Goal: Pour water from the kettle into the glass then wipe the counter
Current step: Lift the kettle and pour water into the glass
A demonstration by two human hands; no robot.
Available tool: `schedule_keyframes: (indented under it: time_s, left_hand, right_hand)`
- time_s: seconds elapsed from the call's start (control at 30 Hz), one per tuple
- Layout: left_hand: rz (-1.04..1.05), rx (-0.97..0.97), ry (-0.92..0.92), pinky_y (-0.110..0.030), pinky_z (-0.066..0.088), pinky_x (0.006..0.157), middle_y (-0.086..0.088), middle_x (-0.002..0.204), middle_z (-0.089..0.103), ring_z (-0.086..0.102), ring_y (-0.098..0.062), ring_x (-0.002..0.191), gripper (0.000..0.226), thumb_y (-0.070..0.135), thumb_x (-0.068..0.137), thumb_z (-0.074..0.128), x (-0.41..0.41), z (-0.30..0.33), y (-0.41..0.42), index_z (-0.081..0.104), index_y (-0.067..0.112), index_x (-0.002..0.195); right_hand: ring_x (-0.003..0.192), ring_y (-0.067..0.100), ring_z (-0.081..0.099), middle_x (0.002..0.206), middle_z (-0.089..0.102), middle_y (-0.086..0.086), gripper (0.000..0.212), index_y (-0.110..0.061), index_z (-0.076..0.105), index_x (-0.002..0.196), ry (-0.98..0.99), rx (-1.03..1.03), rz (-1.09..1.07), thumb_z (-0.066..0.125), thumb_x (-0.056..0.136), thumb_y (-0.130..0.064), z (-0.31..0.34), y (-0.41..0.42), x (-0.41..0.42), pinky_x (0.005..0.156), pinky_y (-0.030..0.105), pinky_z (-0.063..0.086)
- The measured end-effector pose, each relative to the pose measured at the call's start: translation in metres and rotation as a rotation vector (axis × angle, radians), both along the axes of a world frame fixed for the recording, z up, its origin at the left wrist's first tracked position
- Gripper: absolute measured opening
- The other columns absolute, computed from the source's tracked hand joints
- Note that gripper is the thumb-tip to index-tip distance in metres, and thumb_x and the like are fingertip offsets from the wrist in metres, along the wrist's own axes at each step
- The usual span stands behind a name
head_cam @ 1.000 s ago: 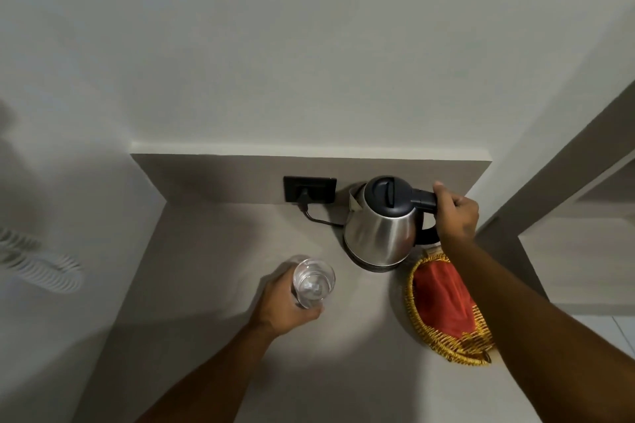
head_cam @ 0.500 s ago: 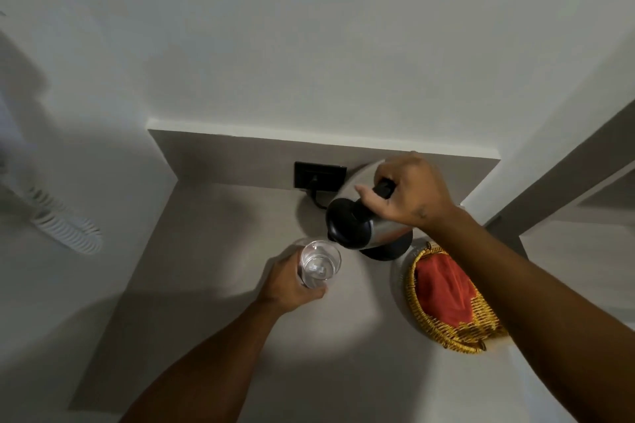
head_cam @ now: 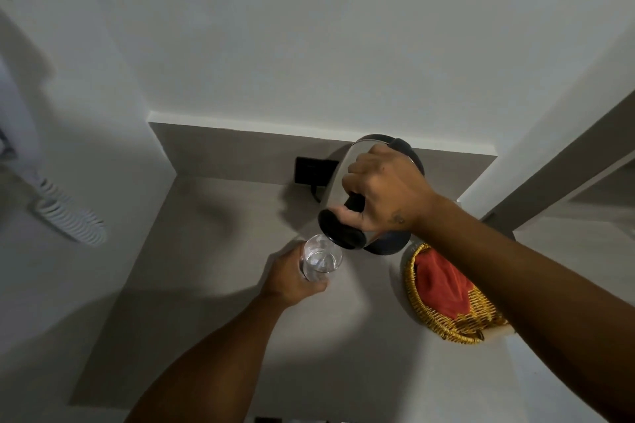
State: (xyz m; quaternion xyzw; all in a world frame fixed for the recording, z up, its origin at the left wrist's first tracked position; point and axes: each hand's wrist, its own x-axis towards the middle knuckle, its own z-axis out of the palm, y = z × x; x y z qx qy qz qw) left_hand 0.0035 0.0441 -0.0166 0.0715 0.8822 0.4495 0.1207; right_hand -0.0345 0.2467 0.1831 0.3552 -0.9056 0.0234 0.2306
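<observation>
1. The kettle (head_cam: 347,192) is held off its base (head_cam: 391,244) and tipped steeply forward, lid end down, over the glass (head_cam: 321,259). It is gripped by the handle in the right hand (head_cam: 385,196), fingers wrapped fully round, thumb pressed near the lid.

2. The glass is steadied on the counter (head_cam: 213,233) by the left hand (head_cam: 292,276), fingers curled round its left side. It stands just below and in front of the kettle's lowered end.

3. Some clear water seems to be in the glass, but the level cannot be read through the glare, and no stream can be made out between spout and rim. The spout itself is hidden behind the lid.

4. The pour is judged to be under way or just starting; it cannot be called finished, since the kettle is not yet set back.

5. The base is seen under the kettle, against the back wall near the socket (head_cam: 314,170).

6. The wipe is not yet begun. A red cloth (head_cam: 443,285) lies in the basket (head_cam: 446,326) to the right of the glass, untouched by either hand.

7. No spill can be picked out on the counter, though the surface is dim and shadowed.

8. Left to do, as judged: glass filled, kettle righted and returned to the base, cloth taken up, counter wiped.
</observation>
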Motion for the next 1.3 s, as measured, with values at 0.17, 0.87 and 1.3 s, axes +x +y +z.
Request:
schedule_keyframes:
  time_s: [0.17,0.87,1.3]
  left_hand:
    - [-0.012,0.013,0.019,-0.024,0.056,0.086,-0.004,0.116,0.076,0.071,-0.02,0.105,0.074,0.019,0.06,0.101,0.002,0.003,0.001,0.067,0.012,0.124]
    - [-0.023,0.029,0.01,0.005,0.041,0.073,0.006,0.114,0.075,0.069,-0.012,0.098,0.08,0.023,0.057,0.1,0.001,-0.005,0.0,0.065,0.023,0.129]
    - [0.0,0.029,0.013,0.005,0.039,0.078,0.009,0.117,0.074,0.069,-0.009,0.103,0.082,0.031,0.055,0.101,0.0,-0.012,0.001,0.064,0.027,0.128]
  right_hand:
    - [0.052,0.02,0.037,0.054,0.044,0.001,0.045,-0.011,0.055,0.058,0.031,0.037,0.022,0.069,0.084,-0.045,0.009,-0.005,0.003,0.062,0.035,0.037]
    - [0.053,0.02,0.037,0.053,0.048,0.004,0.045,-0.009,0.053,0.058,0.093,0.069,0.022,0.07,0.083,-0.042,0.041,-0.014,0.006,0.061,0.035,0.036]
    - [0.053,0.021,0.039,0.055,0.048,0.002,0.046,-0.011,0.054,0.059,0.05,0.077,0.002,0.064,0.087,-0.046,0.034,-0.009,0.004,0.064,0.034,0.034]
